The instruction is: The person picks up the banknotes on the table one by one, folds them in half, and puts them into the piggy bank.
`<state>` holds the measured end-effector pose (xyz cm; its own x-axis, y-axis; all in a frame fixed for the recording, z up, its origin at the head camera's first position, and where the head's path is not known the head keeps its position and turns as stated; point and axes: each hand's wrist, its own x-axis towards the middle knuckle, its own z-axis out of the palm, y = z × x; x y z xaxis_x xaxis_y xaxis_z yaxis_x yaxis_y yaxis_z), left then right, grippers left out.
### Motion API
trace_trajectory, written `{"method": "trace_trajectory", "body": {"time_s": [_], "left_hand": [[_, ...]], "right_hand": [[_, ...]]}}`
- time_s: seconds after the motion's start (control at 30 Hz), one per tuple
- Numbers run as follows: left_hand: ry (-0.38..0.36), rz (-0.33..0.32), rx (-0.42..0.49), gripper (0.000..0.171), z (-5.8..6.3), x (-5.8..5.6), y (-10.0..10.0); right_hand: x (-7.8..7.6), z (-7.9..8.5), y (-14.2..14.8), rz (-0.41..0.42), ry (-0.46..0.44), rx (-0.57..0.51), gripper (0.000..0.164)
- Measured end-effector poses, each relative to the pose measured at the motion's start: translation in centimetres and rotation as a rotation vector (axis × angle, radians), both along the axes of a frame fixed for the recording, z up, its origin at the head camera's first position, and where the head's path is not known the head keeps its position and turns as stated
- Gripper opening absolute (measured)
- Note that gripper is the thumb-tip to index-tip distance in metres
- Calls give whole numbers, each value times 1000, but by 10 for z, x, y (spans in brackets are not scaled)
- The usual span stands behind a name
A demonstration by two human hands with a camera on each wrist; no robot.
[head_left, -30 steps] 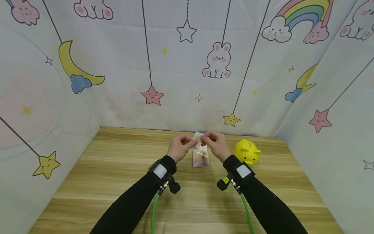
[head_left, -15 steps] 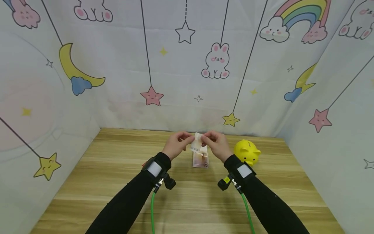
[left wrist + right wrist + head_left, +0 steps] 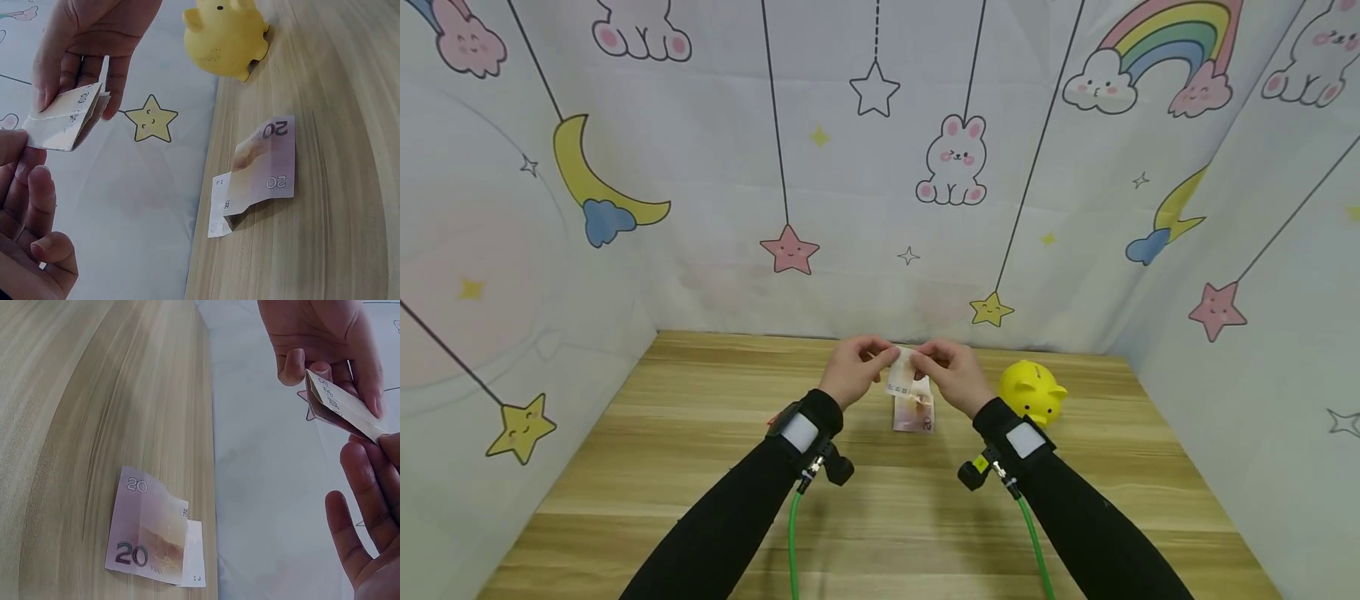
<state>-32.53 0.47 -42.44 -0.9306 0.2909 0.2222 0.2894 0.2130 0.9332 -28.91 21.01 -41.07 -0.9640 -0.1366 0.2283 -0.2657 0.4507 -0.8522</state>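
Note:
A small folded banknote (image 3: pixel 900 372), pale with dark print, is held up above the far part of the table. My left hand (image 3: pixel 854 371) pinches its left edge between thumb and fingers. On its right edge, the thumb and fingers of my right hand (image 3: pixel 951 372) pinch too. The left wrist view shows the folded note (image 3: pixel 65 119) with its layers slightly parted. Below the hands lies a creased purple 20 yuan banknote (image 3: pixel 147 528) on the table. A white printed piece of paper (image 3: pixel 195 556) shows at that note's far end; whether it is part of the note I cannot tell.
A yellow piggy bank (image 3: pixel 1032 392) stands on the wooden table (image 3: pixel 700 467), right of my right hand. Behind the table hangs a white cloth (image 3: pixel 722 167) with cartoon prints. A small red thing (image 3: pixel 772 420) shows beside my left wrist, mostly hidden.
My left hand has shifted slightly left, and the folded note between the hands has turned to show more of its printed face. The note on the table and the piggy bank stay in place.

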Motion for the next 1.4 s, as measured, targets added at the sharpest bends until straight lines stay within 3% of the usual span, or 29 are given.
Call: {"method": "trace_trajectory", "body": {"time_s": [0.27, 0.63, 1.0, 1.23, 1.4], "left_hand": [[62, 15, 5, 19, 0, 2, 4], [94, 23, 5, 19, 0, 4, 5], [26, -17, -19, 20, -6, 2, 1], [47, -44, -19, 21, -6, 4, 2], [13, -65, -15, 19, -13, 4, -1]], "right_hand": [[-1, 0, 1, 8, 13, -3, 19], [-3, 1, 1, 18, 23, -10, 18], [-1, 2, 2, 6, 48, 18, 17], [0, 2, 2, -22, 45, 14, 18], [-1, 2, 3, -30, 57, 8, 18]]}}
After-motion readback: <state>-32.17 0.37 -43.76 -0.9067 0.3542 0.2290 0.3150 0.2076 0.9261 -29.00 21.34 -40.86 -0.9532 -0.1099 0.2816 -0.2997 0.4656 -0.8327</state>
